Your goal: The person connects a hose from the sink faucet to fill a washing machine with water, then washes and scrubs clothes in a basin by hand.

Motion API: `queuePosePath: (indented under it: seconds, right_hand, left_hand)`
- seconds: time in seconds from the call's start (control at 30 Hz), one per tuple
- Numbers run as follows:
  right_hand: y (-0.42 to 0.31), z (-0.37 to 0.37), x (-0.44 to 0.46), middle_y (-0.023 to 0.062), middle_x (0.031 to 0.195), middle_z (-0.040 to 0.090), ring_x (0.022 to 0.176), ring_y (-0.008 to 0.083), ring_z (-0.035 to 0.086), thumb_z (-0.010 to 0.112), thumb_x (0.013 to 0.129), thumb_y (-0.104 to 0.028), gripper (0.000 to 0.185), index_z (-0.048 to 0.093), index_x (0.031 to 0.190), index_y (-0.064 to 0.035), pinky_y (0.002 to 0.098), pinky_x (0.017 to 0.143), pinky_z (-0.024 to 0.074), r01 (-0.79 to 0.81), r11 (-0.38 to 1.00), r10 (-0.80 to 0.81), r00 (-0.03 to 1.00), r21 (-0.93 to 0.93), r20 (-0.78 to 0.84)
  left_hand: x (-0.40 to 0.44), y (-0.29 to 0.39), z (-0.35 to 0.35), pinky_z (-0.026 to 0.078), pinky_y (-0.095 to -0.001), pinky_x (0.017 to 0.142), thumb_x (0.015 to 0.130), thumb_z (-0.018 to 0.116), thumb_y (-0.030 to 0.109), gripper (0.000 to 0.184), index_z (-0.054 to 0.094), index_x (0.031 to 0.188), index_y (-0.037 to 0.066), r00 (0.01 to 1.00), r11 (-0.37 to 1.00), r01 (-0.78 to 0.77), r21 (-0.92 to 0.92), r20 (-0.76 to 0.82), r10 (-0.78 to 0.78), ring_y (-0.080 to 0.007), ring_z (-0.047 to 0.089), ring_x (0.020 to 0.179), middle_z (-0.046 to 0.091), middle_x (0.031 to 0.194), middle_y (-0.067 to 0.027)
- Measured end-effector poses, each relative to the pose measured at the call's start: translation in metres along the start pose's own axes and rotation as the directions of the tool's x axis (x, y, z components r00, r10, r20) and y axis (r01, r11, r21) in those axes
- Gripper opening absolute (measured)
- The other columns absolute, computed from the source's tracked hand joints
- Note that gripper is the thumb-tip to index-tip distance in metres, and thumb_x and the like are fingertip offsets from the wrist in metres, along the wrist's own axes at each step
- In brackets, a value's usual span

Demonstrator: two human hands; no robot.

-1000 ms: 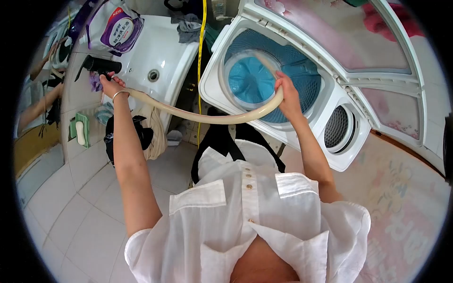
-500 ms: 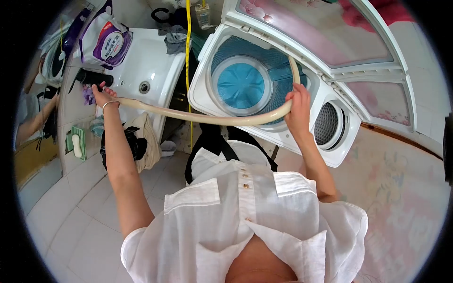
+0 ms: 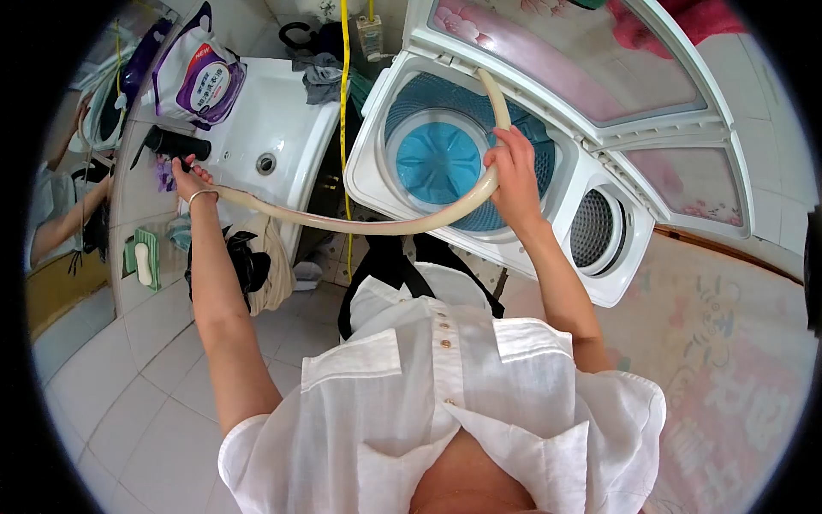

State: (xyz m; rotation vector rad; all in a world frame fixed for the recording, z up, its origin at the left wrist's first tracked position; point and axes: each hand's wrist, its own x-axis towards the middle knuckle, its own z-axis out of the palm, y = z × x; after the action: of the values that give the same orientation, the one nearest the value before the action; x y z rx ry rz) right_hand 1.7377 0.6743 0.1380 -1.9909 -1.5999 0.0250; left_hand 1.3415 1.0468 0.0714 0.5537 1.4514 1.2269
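Observation:
A long cream-coloured hose sags in a curve between my two hands. My left hand is closed at the hose's left end, beside a black cylindrical object at the basin's edge; the exact grip is partly hidden. With curled fingers, my right hand grips the hose above the open wash tub. Beyond that hand, the hose's free end bends up toward the tub's back rim. Inside the twin-tub washing machine, a blue disc shows at the tub's bottom.
The raised lid leans behind the machine, with the spin tub at right. A white basin carries a detergent pouch and a grey cloth. A yellow strap hangs between basin and machine. Soap lies at left.
My right hand has moved left and slightly up with the hose, and the hose's far end has shifted left along the tub's back rim. My left hand stays at nearly the same place.

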Motion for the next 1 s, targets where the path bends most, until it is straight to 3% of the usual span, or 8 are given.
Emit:
queuePosePath:
  seconds: [0.13,0.27,0.33,0.43,0.6,0.7,0.8,1.0]
  right_hand:
    - [0.0,-0.013,-0.017,0.014,0.124,0.045,0.123,0.0421,0.036,0.064,0.065,0.008,0.031,0.051,0.088,-0.0081,0.0461,0.094,0.0412,-0.128,0.983,0.129,0.992,-0.131,-0.002]
    - [-0.011,-0.012,-0.012,0.014,0.123,0.046,0.124,0.0412,0.035,0.065,0.065,0.008,0.031,0.051,0.088,-0.0079,0.0444,0.094,0.0425,-0.105,0.985,0.11,0.994,-0.137,0.026]
    - [-0.018,-0.001,0.002,0.0135,0.123,0.046,0.124,0.0398,0.035,0.065,0.065,0.007,0.031,0.051,0.088,-0.0082,0.0434,0.094,0.0431,0.016,0.999,-0.012,0.997,-0.048,0.074]
    - [-0.03,0.013,0.03,0.0126,0.124,0.046,0.124,0.0394,0.035,0.065,0.065,0.006,0.03,0.051,0.088,-0.0088,0.044,0.095,0.0426,0.073,0.997,-0.075,0.993,0.025,0.091]
    - [-0.031,0.026,0.055,0.0123,0.124,0.047,0.124,0.0395,0.036,0.064,0.068,0.003,0.027,0.051,0.088,-0.0096,0.0444,0.092,0.0446,0.15,0.989,-0.151,0.985,0.016,0.085]
    - [-0.033,0.023,0.049,0.0125,0.123,0.048,0.123,0.0404,0.037,0.063,0.068,0.004,0.027,0.052,0.088,-0.0103,0.0446,0.09,0.0459,0.118,0.992,-0.113,0.987,-0.042,0.115]
    - [-0.031,0.003,0.025,0.0122,0.121,0.049,0.119,0.0403,0.039,0.064,0.067,0.004,0.028,0.053,0.088,-0.0107,0.0442,0.088,0.0467,-0.009,0.992,0.022,0.995,-0.127,0.101]
    - [-0.009,-0.028,-0.026,0.0118,0.108,0.051,0.105,0.0374,0.043,0.067,0.061,0.004,0.031,0.058,0.086,-0.0115,0.0421,0.085,0.0436,-0.252,0.931,0.248,0.967,-0.265,-0.05]
  left_hand:
    - [0.012,-0.003,-0.007,0.026,-0.0246,0.044,0.087,0.048,0.054,0.044,0.059,0.08,0.012,1.0,1.0,-0.005,0.005,0.02,0.005,-0.0099,0.033,0.048,0.038,0.056,0.0035]
    - [-0.002,0.003,-0.004,0.025,-0.0246,0.044,0.087,0.046,0.057,0.048,0.06,0.082,0.012,0.997,0.997,0.052,-0.065,0.055,-0.048,-0.01,0.032,0.046,0.037,0.056,0.0035]
    - [0.008,-0.002,-0.007,0.026,-0.0249,0.045,0.087,0.046,0.058,0.048,0.062,0.084,0.012,0.997,0.997,0.051,-0.063,0.069,-0.047,-0.0095,0.032,0.046,0.037,0.056,0.0036]
    - [0.013,-0.004,-0.011,0.026,-0.0248,0.045,0.086,0.047,0.057,0.048,0.062,0.085,0.012,0.998,1.0,0.014,-0.015,0.065,-0.013,-0.0094,0.032,0.047,0.037,0.055,0.0037]
    - [0.006,-0.002,-0.009,0.026,-0.0246,0.046,0.086,0.048,0.055,0.045,0.063,0.085,0.012,0.999,1.0,0.02,-0.018,0.038,-0.019,-0.0093,0.033,0.047,0.037,0.056,0.0036]
    - [0.005,-0.001,-0.01,0.026,-0.0248,0.046,0.086,0.048,0.054,0.045,0.063,0.085,0.012,0.999,1.0,0.02,-0.015,0.047,-0.019,-0.0093,0.033,0.047,0.037,0.056,0.0037]
    - [0.008,0.0,-0.011,0.026,-0.025,0.045,0.086,0.048,0.054,0.044,0.062,0.085,0.012,0.998,0.999,0.037,-0.023,0.049,-0.036,-0.0093,0.033,0.048,0.037,0.056,0.0038]
    - [0.024,-0.007,-0.013,0.025,-0.0237,0.045,0.087,0.045,0.056,0.044,0.059,0.084,0.014,0.997,1.0,0.017,0.008,0.075,-0.017,-0.009,0.031,0.05,0.035,0.059,0.0051]
